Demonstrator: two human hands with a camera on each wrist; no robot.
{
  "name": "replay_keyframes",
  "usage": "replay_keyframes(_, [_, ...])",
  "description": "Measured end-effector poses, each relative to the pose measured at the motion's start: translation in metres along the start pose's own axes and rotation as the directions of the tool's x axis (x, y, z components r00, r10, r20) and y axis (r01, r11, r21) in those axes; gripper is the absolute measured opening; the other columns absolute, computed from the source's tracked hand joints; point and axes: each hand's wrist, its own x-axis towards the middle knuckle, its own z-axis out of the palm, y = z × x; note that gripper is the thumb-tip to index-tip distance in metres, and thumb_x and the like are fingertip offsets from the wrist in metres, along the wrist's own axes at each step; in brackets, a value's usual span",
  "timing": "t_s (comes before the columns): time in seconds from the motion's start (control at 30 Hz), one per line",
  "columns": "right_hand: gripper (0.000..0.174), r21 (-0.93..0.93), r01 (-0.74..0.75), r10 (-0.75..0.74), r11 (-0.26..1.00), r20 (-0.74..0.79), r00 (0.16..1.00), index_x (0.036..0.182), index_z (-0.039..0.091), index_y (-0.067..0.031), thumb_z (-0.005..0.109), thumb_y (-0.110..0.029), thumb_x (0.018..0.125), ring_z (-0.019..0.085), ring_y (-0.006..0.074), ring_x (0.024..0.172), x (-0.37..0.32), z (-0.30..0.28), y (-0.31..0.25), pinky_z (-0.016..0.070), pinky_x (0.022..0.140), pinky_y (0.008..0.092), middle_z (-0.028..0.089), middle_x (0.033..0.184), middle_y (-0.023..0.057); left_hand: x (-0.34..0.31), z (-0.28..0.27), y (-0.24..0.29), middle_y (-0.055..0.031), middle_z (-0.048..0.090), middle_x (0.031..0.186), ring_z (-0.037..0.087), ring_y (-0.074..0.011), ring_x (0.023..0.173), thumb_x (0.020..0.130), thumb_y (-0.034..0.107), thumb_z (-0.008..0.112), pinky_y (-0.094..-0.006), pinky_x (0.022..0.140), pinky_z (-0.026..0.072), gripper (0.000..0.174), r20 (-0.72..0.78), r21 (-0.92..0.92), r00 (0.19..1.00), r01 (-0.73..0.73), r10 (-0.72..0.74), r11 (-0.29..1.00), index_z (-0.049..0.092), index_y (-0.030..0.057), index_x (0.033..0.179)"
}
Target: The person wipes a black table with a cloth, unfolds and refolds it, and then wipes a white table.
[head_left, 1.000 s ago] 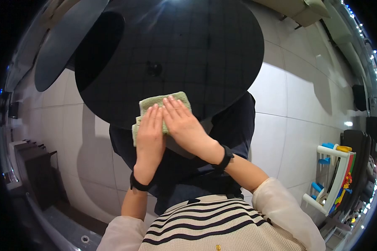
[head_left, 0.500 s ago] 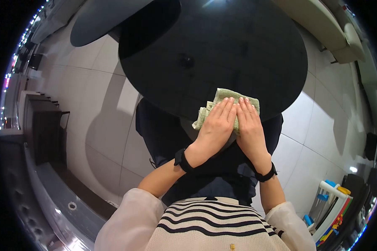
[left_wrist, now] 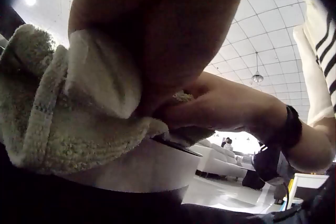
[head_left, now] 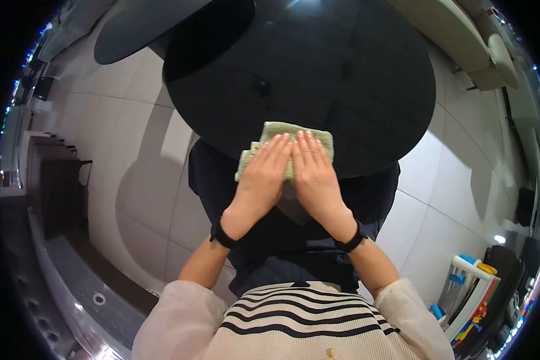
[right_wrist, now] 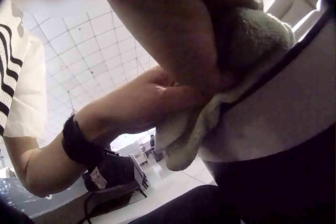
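A folded light green cloth (head_left: 277, 128) lies at the near edge of a round black tabletop (head_left: 366, 84). My left hand (head_left: 261, 182) and right hand (head_left: 316, 182) rest side by side on it with straight fingers, pressing it down. In the left wrist view, the thick terry-like cloth (left_wrist: 68, 140) droops over the table edge below the left hand. From the right wrist, a fold of the cloth (right_wrist: 181, 153) hangs past the rim. The thumbs are mostly hidden under the palms.
A grey oval panel (head_left: 138, 27) stands beyond the table at the far left. The seated person's dark-clad legs (head_left: 216, 186) are under the near edge. A white rack with coloured toys (head_left: 471, 300) stands at lower right, a dark cabinet (head_left: 54, 180) at left, a beige sofa (head_left: 462, 42) at upper right.
Both hands and the cloth slid right along the near table edge, then partway back left. The fingers stayed flat on the cloth. The head view also shifted between frames.
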Motion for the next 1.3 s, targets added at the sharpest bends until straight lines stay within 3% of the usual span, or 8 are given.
replay_keyframes(0.2, [0.046, 0.032, 0.016, -0.015, 0.999, -0.041, 0.999, 0.129, 0.055, 0.0102, 0.054, -0.011, 0.088, 0.050, 0.0363, 0.134, -0.005, 0.008, -0.011, 0.0355, 0.115, 0.0446, 0.054, 0.139, 0.0268, -0.015, -0.005, 0.004, -0.0190, 0.050, 0.145, 0.046, -0.0339, 0.137, 0.069, -0.013, 0.065, -0.0436, 0.116, 0.0356, 0.070, 0.019, -0.018, 0.998, 0.059, -0.059, 0.998, 0.050, -0.0030, 0.136])
replay_keyframes(0.7, [0.043, 0.126, 0.057, -0.042, 0.990, -0.121, 0.992, 0.124, 0.057, 0.0115, 0.054, -0.012, 0.088, 0.051, 0.0357, 0.133, -0.013, 0.010, 0.006, 0.0354, 0.116, 0.0440, 0.056, 0.136, 0.0264, -0.009, 0.007, 0.020, -0.0205, 0.052, 0.142, 0.047, -0.0354, 0.135, 0.071, -0.015, 0.060, -0.0452, 0.114, 0.0368, 0.066, -0.021, 0.111, 0.997, 0.072, -0.070, 0.991, 0.051, -0.0045, 0.135])
replay_keyframes(0.8, [0.044, 0.123, 0.056, -0.041, 0.991, -0.115, 0.992, 0.124, 0.056, 0.0116, 0.054, -0.012, 0.088, 0.051, 0.0358, 0.133, -0.013, 0.010, 0.008, 0.0354, 0.115, 0.0438, 0.056, 0.136, 0.0266, -0.010, 0.011, 0.016, -0.0211, 0.051, 0.143, 0.047, -0.0352, 0.136, 0.073, -0.009, 0.063, -0.0453, 0.115, 0.0366, 0.065, -0.001, 0.178, 0.999, 0.041, -0.042, 0.983, 0.050, -0.0053, 0.136])
replay_keyframes(1.0, [0.045, 0.138, 0.049, -0.034, 0.989, -0.110, 0.993, 0.125, 0.055, 0.0126, 0.053, -0.012, 0.087, 0.049, 0.0363, 0.134, -0.013, 0.011, 0.007, 0.0349, 0.116, 0.0443, 0.055, 0.137, 0.0274, -0.009, 0.012, 0.016, -0.0207, 0.051, 0.143, 0.047, -0.0349, 0.136, 0.076, -0.008, 0.060, -0.0453, 0.114, 0.0374, 0.061, -0.021, 0.138, 0.999, 0.045, -0.043, 0.989, 0.050, -0.0052, 0.136])
replay_keyframes(1.2, [0.045, 0.136, 0.042, -0.028, 0.990, -0.098, 0.995, 0.126, 0.055, 0.0125, 0.053, -0.011, 0.087, 0.048, 0.0365, 0.135, -0.014, 0.010, 0.006, 0.0344, 0.116, 0.0447, 0.054, 0.138, 0.0275, -0.009, 0.011, 0.015, -0.0210, 0.051, 0.142, 0.047, -0.0351, 0.135, 0.075, -0.008, 0.060, -0.0455, 0.114, 0.0372, 0.062, -0.011, 0.145, 1.000, 0.029, -0.028, 0.989, 0.050, -0.0057, 0.136])
replay_keyframes(1.3, [0.045, 0.141, 0.031, -0.018, 0.990, -0.097, 0.995, 0.126, 0.055, 0.0124, 0.053, -0.010, 0.087, 0.048, 0.0365, 0.135, -0.014, 0.012, 0.005, 0.0343, 0.116, 0.0447, 0.053, 0.139, 0.0274, -0.009, 0.014, 0.011, -0.0208, 0.052, 0.141, 0.048, -0.0358, 0.135, 0.068, -0.012, 0.064, -0.0456, 0.114, 0.0376, 0.068, -0.051, 0.122, 0.999, 0.022, -0.015, 0.992, 0.051, -0.0042, 0.135])
